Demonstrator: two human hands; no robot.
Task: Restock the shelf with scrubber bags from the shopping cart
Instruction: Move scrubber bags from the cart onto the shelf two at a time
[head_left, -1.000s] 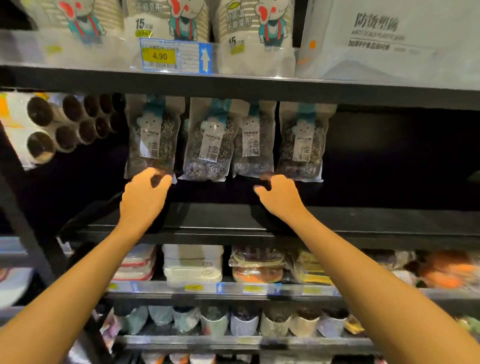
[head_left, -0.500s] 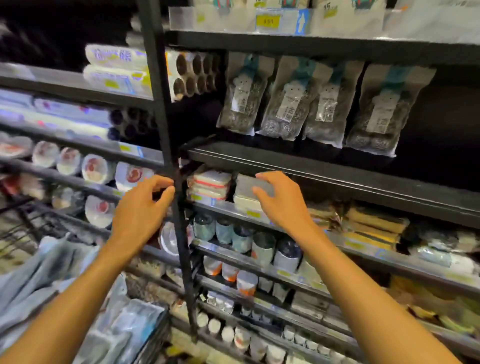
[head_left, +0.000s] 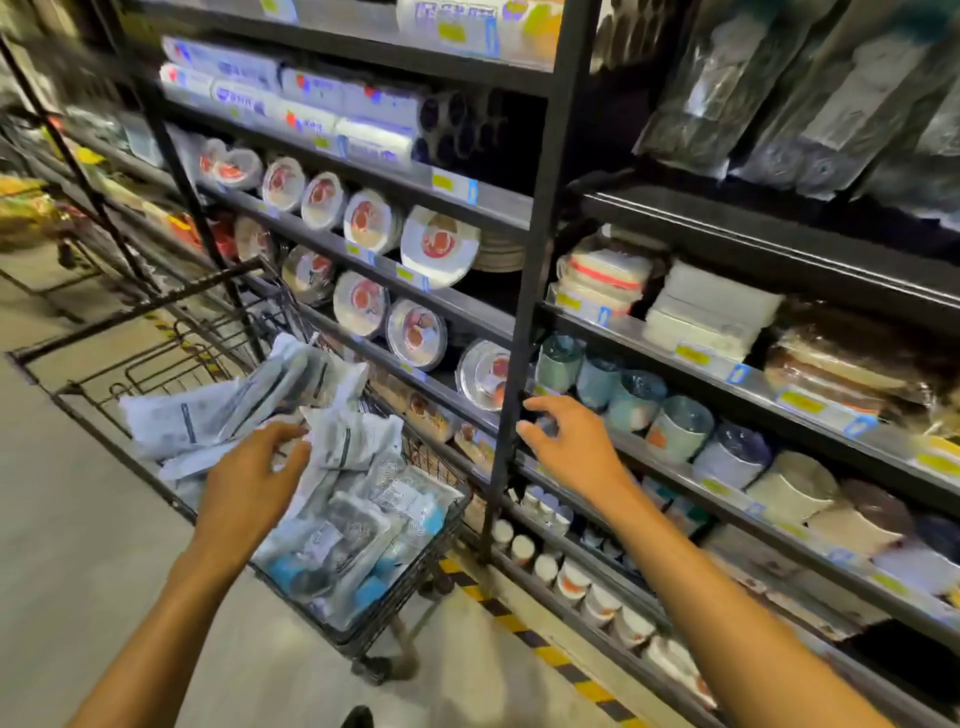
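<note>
Left hand (head_left: 254, 480) open above scrubber bags (head_left: 343, 514) in shopping cart (head_left: 415, 587), possibly touching, right hand (head_left: 571, 441) open, empty

My only view sits on the head, tilted down and leftward, close above the shopping cart (head_left: 363, 597) standing just beside the shelf (head_left: 524, 312).

Glossy plastic scrubber bags (head_left: 358, 525) (crinkled) fill the black wire-metal shopping cart (head_left: 415, 587).
</note>
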